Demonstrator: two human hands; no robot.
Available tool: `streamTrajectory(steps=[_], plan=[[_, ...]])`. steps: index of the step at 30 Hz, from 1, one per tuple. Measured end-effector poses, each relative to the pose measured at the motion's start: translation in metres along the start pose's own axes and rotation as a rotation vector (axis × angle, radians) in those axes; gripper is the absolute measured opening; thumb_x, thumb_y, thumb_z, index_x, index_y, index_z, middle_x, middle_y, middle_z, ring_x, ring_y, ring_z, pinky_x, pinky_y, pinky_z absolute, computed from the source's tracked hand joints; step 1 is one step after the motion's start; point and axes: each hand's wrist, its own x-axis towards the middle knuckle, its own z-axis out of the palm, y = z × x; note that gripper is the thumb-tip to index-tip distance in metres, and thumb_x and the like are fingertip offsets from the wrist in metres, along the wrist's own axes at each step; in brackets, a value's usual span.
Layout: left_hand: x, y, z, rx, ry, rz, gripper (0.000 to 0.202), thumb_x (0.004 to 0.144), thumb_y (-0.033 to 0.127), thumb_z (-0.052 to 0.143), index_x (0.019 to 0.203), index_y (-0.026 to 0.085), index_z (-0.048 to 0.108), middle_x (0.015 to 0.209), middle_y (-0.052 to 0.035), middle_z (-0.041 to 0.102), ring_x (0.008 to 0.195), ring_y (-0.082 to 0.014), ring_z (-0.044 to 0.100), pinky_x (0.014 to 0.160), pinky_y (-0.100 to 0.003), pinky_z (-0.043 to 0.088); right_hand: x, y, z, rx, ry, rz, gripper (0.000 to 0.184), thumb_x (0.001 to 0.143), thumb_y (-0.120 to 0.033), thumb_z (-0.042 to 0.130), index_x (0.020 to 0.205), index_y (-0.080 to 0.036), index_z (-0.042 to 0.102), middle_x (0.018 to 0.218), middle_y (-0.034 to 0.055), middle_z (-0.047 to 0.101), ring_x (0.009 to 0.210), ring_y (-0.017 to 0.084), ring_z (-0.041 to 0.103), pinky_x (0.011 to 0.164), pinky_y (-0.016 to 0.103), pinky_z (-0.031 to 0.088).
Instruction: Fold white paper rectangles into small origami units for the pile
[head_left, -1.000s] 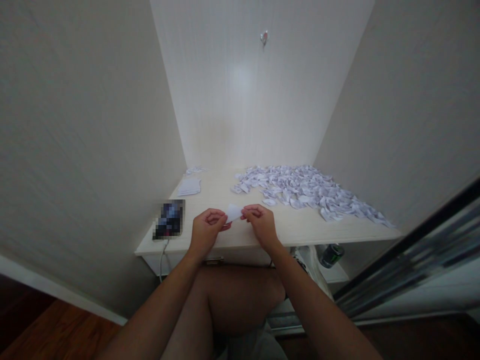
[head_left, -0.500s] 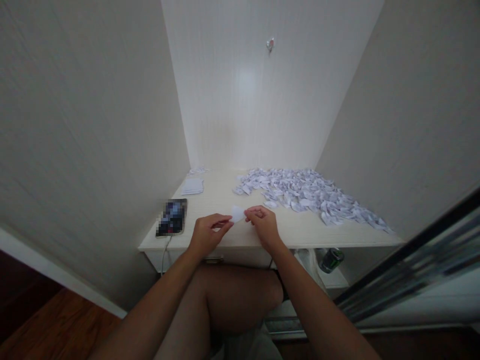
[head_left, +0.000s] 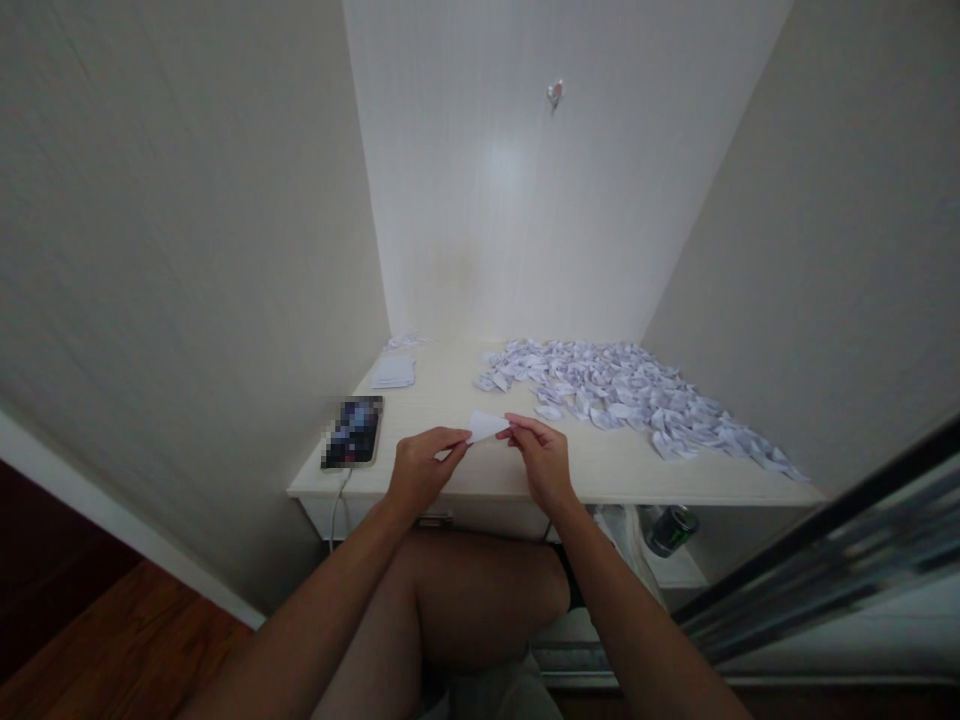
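Observation:
A small white piece of paper (head_left: pixel 486 426) is stretched between my two hands, just above the desk's front part. My left hand (head_left: pixel 426 462) pinches its left edge between thumb and fingertips. At the other end, my right hand (head_left: pixel 541 452) pinches the narrowing right tip. Whether the paper is folded cannot be made out clearly. Behind and to the right spreads a large heap of folded white paper pieces (head_left: pixel 615 385). A neat stack of flat white paper sheets (head_left: pixel 394 372) lies at the back left.
A phone (head_left: pixel 354 432) with a white cable (head_left: pixel 339 505) lies at the desk's (head_left: pixel 442 480) left edge. Walls enclose the desk on three sides. On the shelf below, at right, lies a dark can (head_left: pixel 673 530). More paper pieces (head_left: pixel 405 341) sit in the back left corner.
My right hand has shifted slightly right, and the paper now looks longer and narrower toward its right tip. The whole view has drifted a little, with the head's movement.

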Motion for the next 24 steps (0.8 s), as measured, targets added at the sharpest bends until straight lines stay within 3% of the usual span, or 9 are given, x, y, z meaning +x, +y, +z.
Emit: streamTrajectory(steps=[4,9,16,19,24], plan=[[-0.001,0.006,0.002,-0.069,0.036,-0.076,0.010,0.087,0.023,0.068,0.089,0.020,0.077,0.084,-0.0045,0.079,0.071,-0.0160,0.074,0.068,-0.025,0.061,-0.003,-0.002,0.000,0.016,-0.013,-0.052,0.024,0.073,-0.028,0.076,0.096,-0.022,0.077,0.091,0.0054,0.079,0.080,0.020,0.072,0.078,0.035,0.057],[-0.001,0.008,0.002,-0.116,0.016,-0.156,0.010,0.085,0.025,0.069,0.088,0.020,0.077,0.084,-0.0043,0.079,0.071,-0.0164,0.074,0.067,-0.025,0.062,-0.007,-0.012,-0.002,-0.334,0.016,-0.319,0.016,0.081,-0.025,0.072,0.095,-0.025,0.078,0.092,0.0045,0.078,0.080,0.020,0.073,0.079,0.035,0.059],[-0.003,0.001,-0.001,-0.156,0.006,-0.201,0.008,0.084,0.023,0.071,0.086,0.020,0.078,0.082,-0.0043,0.078,0.069,-0.0163,0.073,0.063,-0.024,0.061,-0.006,-0.021,-0.020,-0.643,-0.207,-0.659,0.019,0.088,-0.016,0.063,0.095,-0.026,0.078,0.101,0.0038,0.078,0.092,0.020,0.075,0.087,0.034,0.060],[-0.004,-0.001,-0.001,-0.150,0.003,-0.195,0.008,0.083,0.022,0.071,0.087,0.020,0.078,0.083,-0.0045,0.078,0.071,-0.0167,0.074,0.064,-0.024,0.061,-0.005,-0.019,-0.024,-0.660,-0.255,-0.699,0.019,0.088,-0.014,0.063,0.093,-0.025,0.077,0.102,0.0048,0.078,0.092,0.020,0.075,0.085,0.033,0.060],[-0.004,-0.001,-0.002,-0.131,0.016,-0.177,0.009,0.084,0.024,0.070,0.086,0.021,0.078,0.083,-0.0048,0.079,0.071,-0.0173,0.074,0.064,-0.025,0.062,-0.008,-0.018,-0.018,-0.562,-0.198,-0.596,0.009,0.085,-0.022,0.070,0.087,-0.025,0.078,0.097,0.0054,0.078,0.090,0.021,0.075,0.084,0.035,0.060]])
